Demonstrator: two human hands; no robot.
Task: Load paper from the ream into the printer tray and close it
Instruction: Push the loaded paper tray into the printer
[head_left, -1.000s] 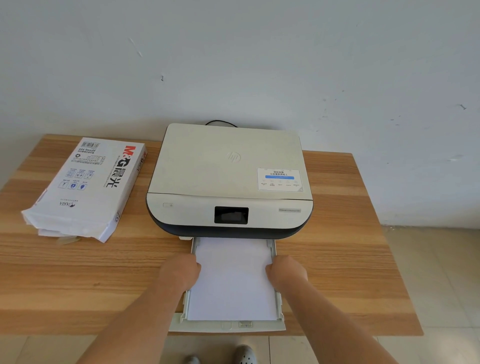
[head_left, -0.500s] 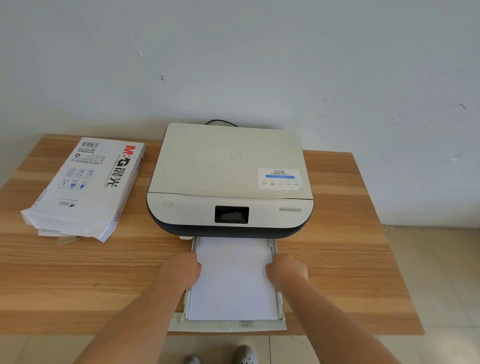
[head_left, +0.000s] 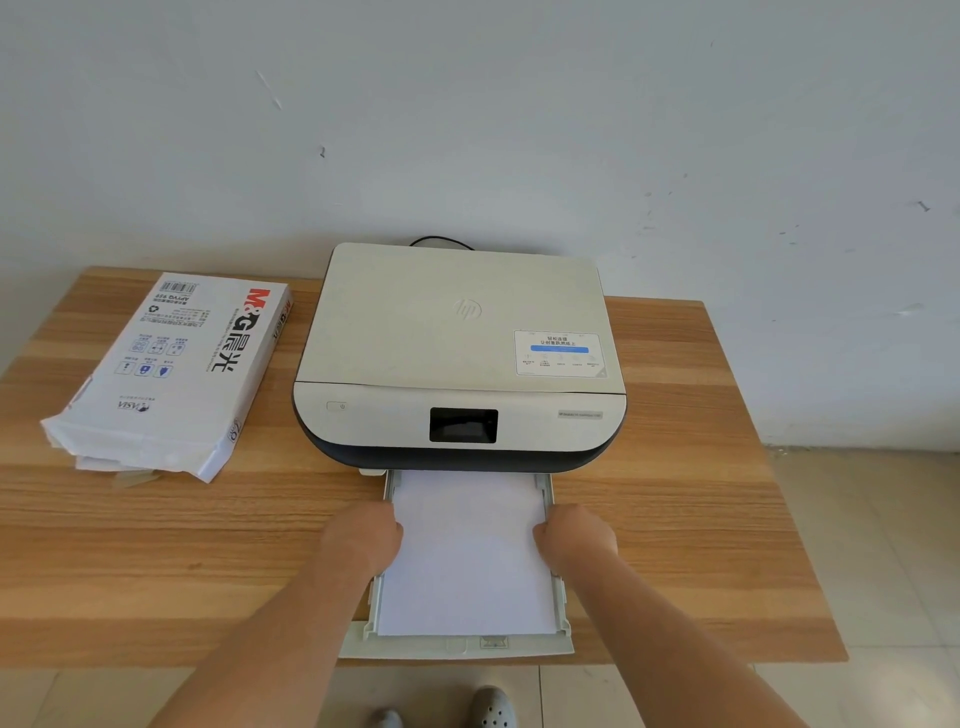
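At frame left the ream (head_left: 171, 371) lay opened on the worktop (head_left: 675, 519). I had my left hand (head_left: 363, 535) and right hand (head_left: 576, 535) curled against the paper (head_left: 467, 551) edges in the tray (head_left: 457, 647), lower centre. Squaring seemed done; next, I judged, push it into the printer (head_left: 460, 358).

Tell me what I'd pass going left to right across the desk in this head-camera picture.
Opened ream of paper → left hand → white paper in the pulled-out printer tray → right hand → bare wooden desk edge. The printer sits behind the tray and spans both hands, so I left it out.
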